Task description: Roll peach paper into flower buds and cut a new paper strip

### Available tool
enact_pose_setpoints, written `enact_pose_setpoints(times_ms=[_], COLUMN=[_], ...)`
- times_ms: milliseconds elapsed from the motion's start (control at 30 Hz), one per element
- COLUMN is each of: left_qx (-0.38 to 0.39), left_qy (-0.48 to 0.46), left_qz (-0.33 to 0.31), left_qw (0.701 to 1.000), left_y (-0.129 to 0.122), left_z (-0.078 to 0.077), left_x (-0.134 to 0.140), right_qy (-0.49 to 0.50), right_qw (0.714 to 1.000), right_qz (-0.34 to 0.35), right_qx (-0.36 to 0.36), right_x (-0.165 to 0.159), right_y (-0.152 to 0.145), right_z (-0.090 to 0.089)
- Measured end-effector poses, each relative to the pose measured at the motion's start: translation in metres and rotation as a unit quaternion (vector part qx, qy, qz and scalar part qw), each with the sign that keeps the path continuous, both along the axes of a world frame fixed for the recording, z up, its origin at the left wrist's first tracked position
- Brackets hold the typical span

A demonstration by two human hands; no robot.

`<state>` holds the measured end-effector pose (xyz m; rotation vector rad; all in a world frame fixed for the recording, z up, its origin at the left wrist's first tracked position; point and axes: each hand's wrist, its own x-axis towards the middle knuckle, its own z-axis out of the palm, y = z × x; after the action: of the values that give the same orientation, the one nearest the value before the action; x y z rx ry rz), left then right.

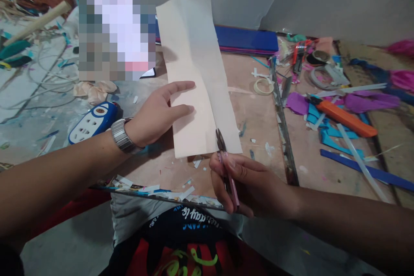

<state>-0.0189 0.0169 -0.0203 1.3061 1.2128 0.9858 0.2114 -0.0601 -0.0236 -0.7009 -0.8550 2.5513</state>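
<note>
A long, pale sheet of paper [190, 125] lies on the worktable, its far end raised against the wall. My left hand [164, 105] rests on the sheet's left side, thumb and forefinger stretched out over it. Wrapped round the handles of small pink-handled scissors [221, 140] are the fingers of my right hand [241, 177]. The scissors' dark blades are at the near end of the paper, where a line runs up from them and splits the sheet into a left and a right part. Whether the blades are parted is hard to make out.
A blue and white power strip [93, 123] sits left of my wrist. To the right lie a tape roll [263, 86], an orange cutter knife [346, 116] and coloured scraps. Long blue strips [247, 39] stand at the back. Paper bits line the table's front edge [155, 192].
</note>
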Motion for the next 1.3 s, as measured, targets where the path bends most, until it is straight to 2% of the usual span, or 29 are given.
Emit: enact_pose_setpoints(times_ms=[300, 467, 767, 1067, 1300], left_qx=[-0.005, -0.009, -0.013, 0.003, -0.019], left_qy=[-0.049, -0.046, -0.041, -0.036, -0.033], left_qz=[0.018, 0.030, 0.010, 0.015, 0.026], left_qw=[0.999, 0.998, 0.999, 0.999, 0.999], left_y=[0.0005, 0.0006, 0.0008, 0.0010, 0.0004], left_z=[0.0025, 0.0032, -0.0026, -0.0004, 0.0052], left_x=[0.0021, 0.0027, 0.0006, 0.0013, 0.0024], right_qy=[0.022, 0.031, 0.029, 0.019, 0.010], right_qw=[1.000, 0.999, 0.999, 0.999, 1.000], right_qz=[0.000, 0.001, -0.010, -0.010, 0.005], right_qx=[-0.009, -0.014, -0.010, -0.036, -0.025], right_x=[0.0018, 0.0035, 0.0030, 0.0014, 0.0010], right_y=[-0.0013, -0.0026, -0.0004, -0.0009, -0.0006], right_z=[-0.0016, -0.0030, -0.0012, -0.0019, -0.0052])
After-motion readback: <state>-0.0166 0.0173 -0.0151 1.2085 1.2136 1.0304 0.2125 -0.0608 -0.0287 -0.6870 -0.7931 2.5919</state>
